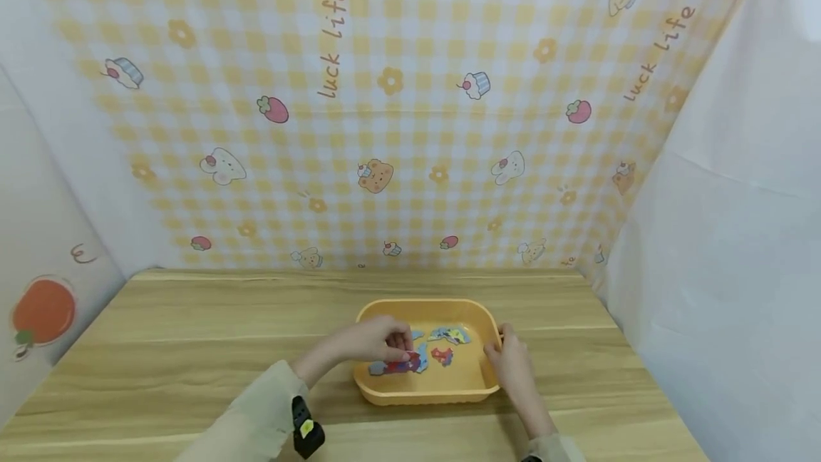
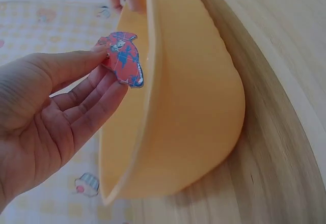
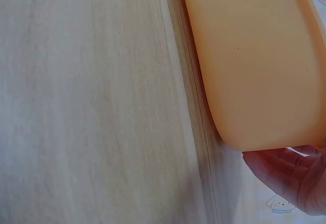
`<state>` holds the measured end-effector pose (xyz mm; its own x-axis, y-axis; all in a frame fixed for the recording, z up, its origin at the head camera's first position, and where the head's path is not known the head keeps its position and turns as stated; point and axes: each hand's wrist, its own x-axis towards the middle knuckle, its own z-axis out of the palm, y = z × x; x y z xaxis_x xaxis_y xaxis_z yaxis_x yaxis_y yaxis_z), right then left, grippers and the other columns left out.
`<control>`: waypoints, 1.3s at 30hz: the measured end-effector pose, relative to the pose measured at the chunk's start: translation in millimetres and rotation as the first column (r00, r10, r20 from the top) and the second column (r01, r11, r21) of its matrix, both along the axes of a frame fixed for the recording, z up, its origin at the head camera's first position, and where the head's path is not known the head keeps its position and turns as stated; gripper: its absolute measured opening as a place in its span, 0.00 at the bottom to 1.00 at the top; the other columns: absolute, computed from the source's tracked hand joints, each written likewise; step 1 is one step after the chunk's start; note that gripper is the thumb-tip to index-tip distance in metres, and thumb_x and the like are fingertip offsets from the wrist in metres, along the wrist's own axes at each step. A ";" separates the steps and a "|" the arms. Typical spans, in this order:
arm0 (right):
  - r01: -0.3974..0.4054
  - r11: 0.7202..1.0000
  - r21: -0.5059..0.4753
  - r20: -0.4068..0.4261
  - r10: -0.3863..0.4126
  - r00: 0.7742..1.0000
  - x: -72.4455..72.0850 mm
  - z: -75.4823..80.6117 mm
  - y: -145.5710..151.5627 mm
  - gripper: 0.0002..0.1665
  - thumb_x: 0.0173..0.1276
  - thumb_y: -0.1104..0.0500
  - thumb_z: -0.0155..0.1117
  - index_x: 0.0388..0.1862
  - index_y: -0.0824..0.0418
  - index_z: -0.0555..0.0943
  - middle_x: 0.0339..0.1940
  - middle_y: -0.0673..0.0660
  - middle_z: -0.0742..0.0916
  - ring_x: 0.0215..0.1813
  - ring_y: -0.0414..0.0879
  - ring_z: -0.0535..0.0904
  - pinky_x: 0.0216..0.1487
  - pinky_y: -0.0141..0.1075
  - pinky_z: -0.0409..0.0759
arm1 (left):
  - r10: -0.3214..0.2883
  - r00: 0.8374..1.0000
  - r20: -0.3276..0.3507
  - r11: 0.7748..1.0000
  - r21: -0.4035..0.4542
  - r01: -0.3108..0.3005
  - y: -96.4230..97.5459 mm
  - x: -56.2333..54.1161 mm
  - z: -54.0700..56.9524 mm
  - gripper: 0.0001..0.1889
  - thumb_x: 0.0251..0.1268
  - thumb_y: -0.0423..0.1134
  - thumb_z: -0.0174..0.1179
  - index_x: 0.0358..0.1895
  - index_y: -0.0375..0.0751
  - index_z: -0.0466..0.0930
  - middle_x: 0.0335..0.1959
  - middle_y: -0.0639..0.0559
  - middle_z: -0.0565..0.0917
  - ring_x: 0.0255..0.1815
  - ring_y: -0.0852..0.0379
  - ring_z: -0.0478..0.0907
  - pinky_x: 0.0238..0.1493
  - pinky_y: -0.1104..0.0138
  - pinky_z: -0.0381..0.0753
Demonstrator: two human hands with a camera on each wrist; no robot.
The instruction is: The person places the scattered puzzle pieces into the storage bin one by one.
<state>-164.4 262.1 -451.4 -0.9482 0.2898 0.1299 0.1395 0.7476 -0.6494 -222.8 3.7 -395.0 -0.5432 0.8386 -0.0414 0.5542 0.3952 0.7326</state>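
Between thumb and fingertips, my left hand point(image 1: 381, 339) pinches a red and blue puzzle piece point(image 2: 124, 61) over the left part of a yellow plastic basket point(image 1: 426, 398). The piece looks flat, with an irregular outline. My right hand point(image 1: 515, 366) grips the basket's right end, its thumb at the rim. In the right wrist view, that hand's fingers point(image 3: 275, 175) are against the basket's end. Inside the basket lie a small red piece point(image 1: 442, 356), a grey and yellow piece point(image 1: 451, 334) and bluish pieces point(image 1: 423, 356), partly hidden by the left hand and its piece.
The basket stands on a wood-grain table point(image 1: 256, 319). A yellow checked cloth point(image 1: 410, 134) with printed cartoons hangs behind it. White sheets point(image 1: 718, 234) close off both sides. A black wrist strap point(image 1: 306, 430) is on the left sleeve.
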 end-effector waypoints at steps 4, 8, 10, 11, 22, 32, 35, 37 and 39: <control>0.000 1.000 0.013 0.002 0.000 1.000 2.0 0.9 -0.8 0.15 0.58 0.66 0.59 0.44 0.72 0.71 0.28 0.65 0.83 0.26 0.50 0.78 0.23 0.37 0.76 | -0.003 1.000 0.006 0.999 -0.051 0.004 16.0 -3.2 -4.9 0.02 0.59 0.33 0.59 0.30 0.40 0.77 0.24 0.57 0.76 0.25 0.69 0.70 0.29 0.77 0.72; -0.001 1.000 0.013 -0.002 0.001 1.000 3.9 1.7 -1.5 0.16 0.58 0.66 0.59 0.44 0.72 0.71 0.28 0.66 0.83 0.26 0.50 0.78 0.24 0.38 0.76 | -0.033 0.999 -0.017 0.994 -0.106 0.031 29.6 -4.7 -10.3 0.03 0.59 0.33 0.59 0.29 0.42 0.76 0.24 0.59 0.76 0.25 0.69 0.71 0.29 0.76 0.73; 0.001 1.000 0.008 0.000 -0.001 1.000 4.0 1.1 -1.6 0.15 0.58 0.66 0.59 0.44 0.72 0.71 0.29 0.66 0.83 0.27 0.50 0.78 0.24 0.37 0.76 | -0.045 0.999 -0.026 0.989 -0.140 0.041 35.6 -3.5 -10.1 0.03 0.59 0.34 0.59 0.28 0.42 0.76 0.23 0.59 0.77 0.25 0.68 0.72 0.28 0.76 0.74; 0.000 1.000 0.004 0.000 0.000 1.000 4.0 0.8 -1.9 0.15 0.58 0.66 0.59 0.43 0.72 0.71 0.29 0.66 0.83 0.27 0.50 0.78 0.25 0.37 0.77 | -0.052 0.998 -0.028 0.987 -0.151 0.047 38.2 -3.0 -9.8 0.04 0.59 0.34 0.60 0.28 0.43 0.76 0.23 0.59 0.77 0.25 0.68 0.72 0.28 0.76 0.74; 0.005 1.000 0.011 0.001 -0.005 1.000 3.4 -0.9 -3.9 0.16 0.58 0.65 0.60 0.43 0.71 0.72 0.26 0.62 0.81 0.25 0.47 0.76 0.22 0.34 0.74 | -0.058 0.998 -0.035 0.965 -0.259 0.047 61.7 -2.8 -15.3 0.07 0.55 0.32 0.62 0.22 0.41 0.75 0.18 0.59 0.74 0.19 0.69 0.68 0.24 0.78 0.70; 0.002 1.000 0.006 -0.012 -0.002 1.000 2.0 -1.5 -2.6 0.16 0.58 0.66 0.60 0.44 0.72 0.72 0.27 0.64 0.82 0.26 0.48 0.77 0.22 0.35 0.75 | -0.061 0.996 -0.062 0.941 -0.337 0.037 70.7 -0.4 -18.4 0.05 0.56 0.32 0.61 0.25 0.38 0.79 0.17 0.60 0.71 0.18 0.69 0.64 0.21 0.79 0.65; -0.001 1.000 -0.004 -0.011 0.001 1.000 1.4 -1.9 -2.1 0.15 0.58 0.66 0.59 0.44 0.72 0.72 0.26 0.63 0.82 0.24 0.47 0.77 0.21 0.33 0.75 | -0.060 0.995 -0.081 0.936 -0.350 0.028 72.4 -1.4 -22.0 0.05 0.57 0.32 0.61 0.25 0.39 0.79 0.18 0.61 0.72 0.19 0.68 0.64 0.22 0.79 0.66; -0.002 1.000 -0.006 -0.012 0.002 1.000 1.0 -2.0 -1.4 0.15 0.58 0.67 0.59 0.43 0.72 0.72 0.25 0.62 0.81 0.24 0.46 0.76 0.20 0.33 0.75 | -0.053 0.995 -0.088 0.934 -0.358 0.018 73.1 -1.7 -22.4 0.04 0.58 0.32 0.60 0.26 0.40 0.79 0.19 0.61 0.73 0.20 0.68 0.65 0.23 0.79 0.67; -0.002 1.000 -0.010 -0.010 0.002 1.000 0.7 -1.6 -0.7 0.15 0.58 0.67 0.59 0.44 0.73 0.72 0.25 0.62 0.81 0.23 0.46 0.76 0.20 0.32 0.75 | -0.048 0.995 -0.087 0.933 -0.360 0.013 73.5 -1.5 -22.2 0.03 0.58 0.32 0.59 0.28 0.40 0.80 0.21 0.60 0.75 0.22 0.68 0.66 0.24 0.79 0.68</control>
<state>-163.7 261.4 -453.0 -0.9476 0.2888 0.1366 0.1311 0.7415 -0.6580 -224.3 77.2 -417.2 -0.5335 0.7935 -0.2930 0.6287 0.6037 0.4902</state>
